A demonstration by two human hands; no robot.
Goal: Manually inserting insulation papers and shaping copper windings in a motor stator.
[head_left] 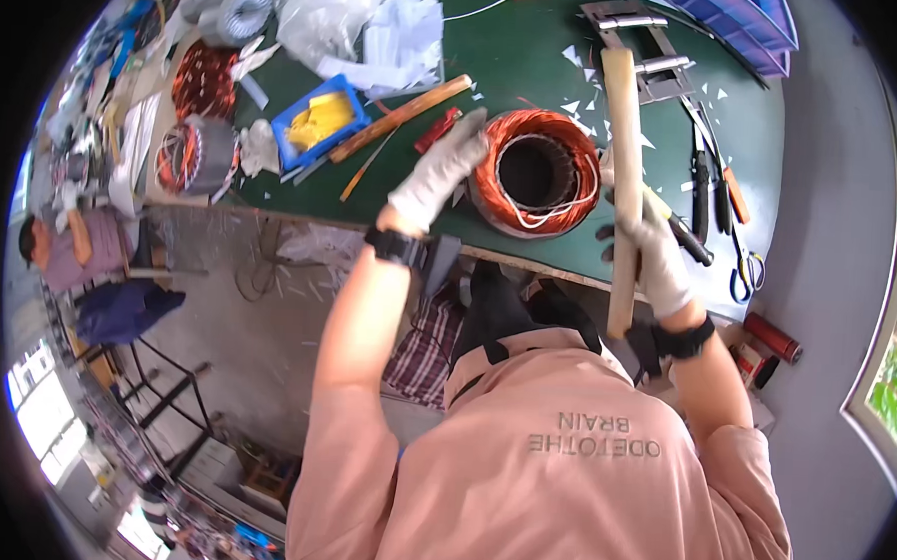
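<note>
We see glossy copper-coloured wire in the stator winding. Our left glove & right glove look like thin cloth, matt. Pale rod: smooth wood, approx. satin; brown stick: rougher wood. Blue tray = smooth plastic; bag = clear, crinkly, shiny plastic film. Desk: smooth, semi-gloss green top; frame = bare metal w/ shiny bars.

blue tray, yellow pieces inside | clear plastic bag | purple crate | red cylinder
</note>
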